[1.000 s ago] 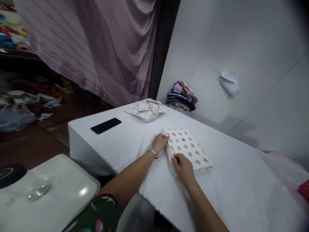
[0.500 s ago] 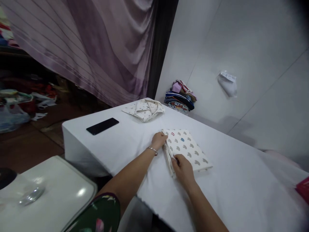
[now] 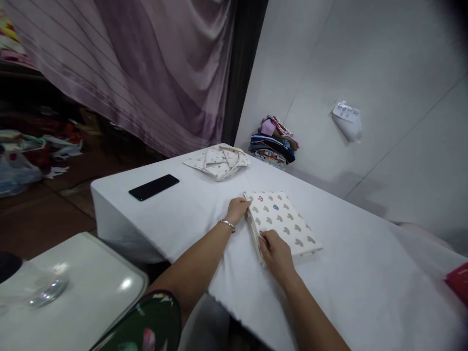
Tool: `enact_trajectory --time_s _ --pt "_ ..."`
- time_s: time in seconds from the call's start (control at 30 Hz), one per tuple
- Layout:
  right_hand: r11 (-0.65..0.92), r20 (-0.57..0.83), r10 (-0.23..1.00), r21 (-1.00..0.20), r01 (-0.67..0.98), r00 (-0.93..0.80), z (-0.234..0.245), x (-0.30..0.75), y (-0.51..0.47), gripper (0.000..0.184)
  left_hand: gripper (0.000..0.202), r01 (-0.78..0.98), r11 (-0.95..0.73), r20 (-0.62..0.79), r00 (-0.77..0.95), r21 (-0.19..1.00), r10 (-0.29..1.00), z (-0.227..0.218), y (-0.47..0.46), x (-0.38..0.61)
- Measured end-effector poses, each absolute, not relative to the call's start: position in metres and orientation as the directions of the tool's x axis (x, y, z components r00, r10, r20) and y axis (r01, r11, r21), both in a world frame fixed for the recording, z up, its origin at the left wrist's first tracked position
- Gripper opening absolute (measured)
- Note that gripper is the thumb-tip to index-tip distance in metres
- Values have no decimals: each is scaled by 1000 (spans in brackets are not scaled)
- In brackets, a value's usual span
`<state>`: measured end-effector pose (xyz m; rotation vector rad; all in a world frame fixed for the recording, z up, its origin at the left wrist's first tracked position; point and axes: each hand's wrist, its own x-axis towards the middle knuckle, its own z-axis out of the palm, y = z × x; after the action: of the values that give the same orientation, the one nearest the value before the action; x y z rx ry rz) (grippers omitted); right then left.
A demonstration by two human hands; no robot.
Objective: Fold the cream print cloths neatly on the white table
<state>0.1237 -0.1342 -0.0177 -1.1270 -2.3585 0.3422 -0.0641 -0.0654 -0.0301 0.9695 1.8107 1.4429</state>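
Observation:
A folded white cloth (image 3: pixel 283 222) with grey rounded prints and small red and blue motifs lies flat on the white-covered table (image 3: pixel 351 273). My left hand (image 3: pixel 237 209) pinches its far left corner between thumb and fingers. Nearer to me, my right hand (image 3: pixel 276 251) is closed on the same folded edge, with the thumb on the layers at the side. Several layers show along that edge. Farther back on the table rests a second white printed cloth (image 3: pixel 219 163), loosely folded and apart from both hands.
A black phone (image 3: pixel 154 187) lies at the table's left. Beyond the far edge is a stack of folded clothes (image 3: pixel 273 144) by the wall. A glossy pale surface (image 3: pixel 91 287) stands at lower left, and a purple curtain (image 3: pixel 164 73) hangs behind.
Both hands keep their hold on the folded cloth's left edge, with hardly any movement. The layers at that edge look slightly more even. The camera view has shifted a little.

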Motion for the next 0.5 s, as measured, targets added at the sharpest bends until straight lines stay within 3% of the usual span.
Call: enact_trajectory --time_s 0.13,0.5 --pt "627 334 779 -409 663 -531 -19 123 -134 22 21 195 121 0 -527 973 850 -29 -66 -64" --pt "502 187 865 -283 817 -467 -10 116 -138 19 17 314 193 -3 -517 930 856 -32 -65 -65"
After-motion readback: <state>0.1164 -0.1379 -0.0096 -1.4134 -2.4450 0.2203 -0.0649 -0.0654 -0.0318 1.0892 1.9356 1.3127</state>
